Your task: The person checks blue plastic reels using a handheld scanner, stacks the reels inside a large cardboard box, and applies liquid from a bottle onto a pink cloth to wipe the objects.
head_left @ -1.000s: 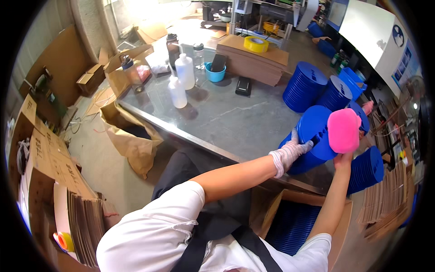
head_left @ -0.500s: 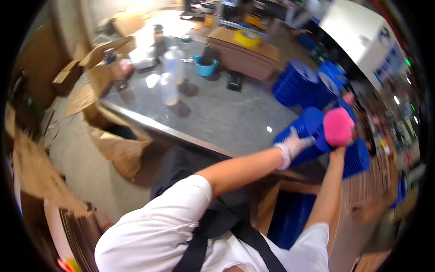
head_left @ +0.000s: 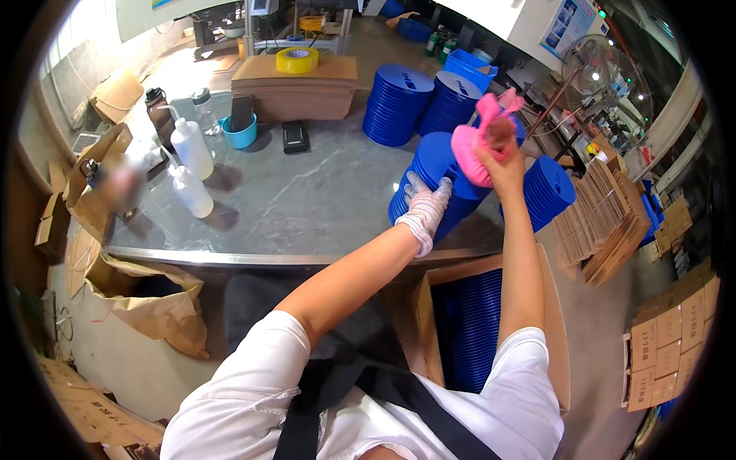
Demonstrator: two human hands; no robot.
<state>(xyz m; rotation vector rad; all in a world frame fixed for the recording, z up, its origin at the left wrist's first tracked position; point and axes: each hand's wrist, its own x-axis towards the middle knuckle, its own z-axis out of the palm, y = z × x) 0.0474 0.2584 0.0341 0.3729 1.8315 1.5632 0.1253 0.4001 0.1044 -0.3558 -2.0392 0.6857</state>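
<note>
My left hand (head_left: 427,207), in a white knitted glove, grips the near edge of the top blue plastic disc (head_left: 443,157) on a stack. Its thumb and fingers are spread apart along that edge. Just above the right side of the stack, my bare right hand (head_left: 502,162) clutches a crumpled pink cloth (head_left: 474,157). The cloth covers part of the discs behind it, so I cannot tell whether it touches them. More stacks of blue discs (head_left: 397,107) stand behind, and another stack (head_left: 548,192) sits to the right of my right forearm.
An open cardboard box (head_left: 556,337) of blue discs stands below the table edge. White squeeze bottles (head_left: 192,192), a turquoise cup (head_left: 241,136) and a black box-shaped item (head_left: 294,137) are on the grey table (head_left: 307,207). Yellow tape (head_left: 297,59) lies on flat cardboard. A paper sack (head_left: 153,307) stands left.
My view has turned, so the table sits further left and more level. My right hand has turned with the pink cloth, which looks looser now. The left hand stays at the disc stack.
</note>
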